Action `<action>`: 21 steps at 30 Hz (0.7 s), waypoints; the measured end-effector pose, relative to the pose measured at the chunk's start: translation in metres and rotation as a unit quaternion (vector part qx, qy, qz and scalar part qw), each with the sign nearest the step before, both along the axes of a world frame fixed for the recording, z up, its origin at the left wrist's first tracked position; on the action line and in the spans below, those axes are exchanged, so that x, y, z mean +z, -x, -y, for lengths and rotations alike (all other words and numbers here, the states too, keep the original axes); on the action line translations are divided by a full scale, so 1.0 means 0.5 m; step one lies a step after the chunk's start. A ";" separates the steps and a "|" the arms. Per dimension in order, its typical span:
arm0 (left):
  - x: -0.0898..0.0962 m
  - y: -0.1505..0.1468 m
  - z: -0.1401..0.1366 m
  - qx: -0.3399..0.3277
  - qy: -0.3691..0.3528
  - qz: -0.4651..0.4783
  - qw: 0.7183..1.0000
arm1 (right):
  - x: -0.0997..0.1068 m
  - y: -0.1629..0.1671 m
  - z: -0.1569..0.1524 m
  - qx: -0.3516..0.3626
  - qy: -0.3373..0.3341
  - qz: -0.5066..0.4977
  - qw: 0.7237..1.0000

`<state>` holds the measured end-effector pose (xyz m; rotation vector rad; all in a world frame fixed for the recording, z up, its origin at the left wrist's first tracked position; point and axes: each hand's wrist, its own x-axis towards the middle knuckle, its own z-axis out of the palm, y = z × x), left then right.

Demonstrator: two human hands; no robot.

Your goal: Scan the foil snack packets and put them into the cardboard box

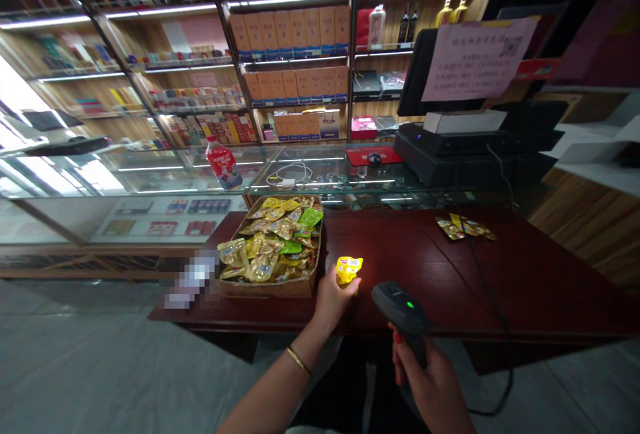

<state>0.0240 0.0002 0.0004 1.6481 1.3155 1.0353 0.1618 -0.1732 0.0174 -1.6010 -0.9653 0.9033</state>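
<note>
My left hand (334,297) is closed around a small yellow snack packet (349,269), held just above the dark red table (390,241). In my right hand (425,374) is a black handheld barcode scanner (400,307), its head turned toward the packet and a green light lit on top. A glow falls on the packet and the tabletop beside it. Left of my left hand stands a cardboard box (270,289) full of gold, yellow and green snack packets (273,234). Several more gold packets (465,227) lie together at the table's right side, under the scanner's cable.
Behind the table runs a glass display counter (320,184) with a red-labelled bottle (223,164), a white cable (290,177), and a mouse (374,158) on a red mat. A monitor (417,74) stands back right. The scanner cable (483,274) crosses the table's right half.
</note>
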 end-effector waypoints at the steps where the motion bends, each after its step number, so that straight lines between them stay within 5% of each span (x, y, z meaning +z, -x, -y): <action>1: 0.001 0.001 0.000 -0.004 -0.002 0.009 1.000 | 0.004 0.001 0.002 0.004 0.000 0.001 1.000; 10: 0.014 -0.041 -0.006 -0.033 0.028 -0.052 0.998 | 0.024 -0.003 0.027 -0.051 -0.023 -0.005 0.998; 21: 0.039 -0.435 -0.187 -0.103 0.264 0.018 0.959 | -0.020 -0.069 0.057 -0.147 0.040 -0.005 0.988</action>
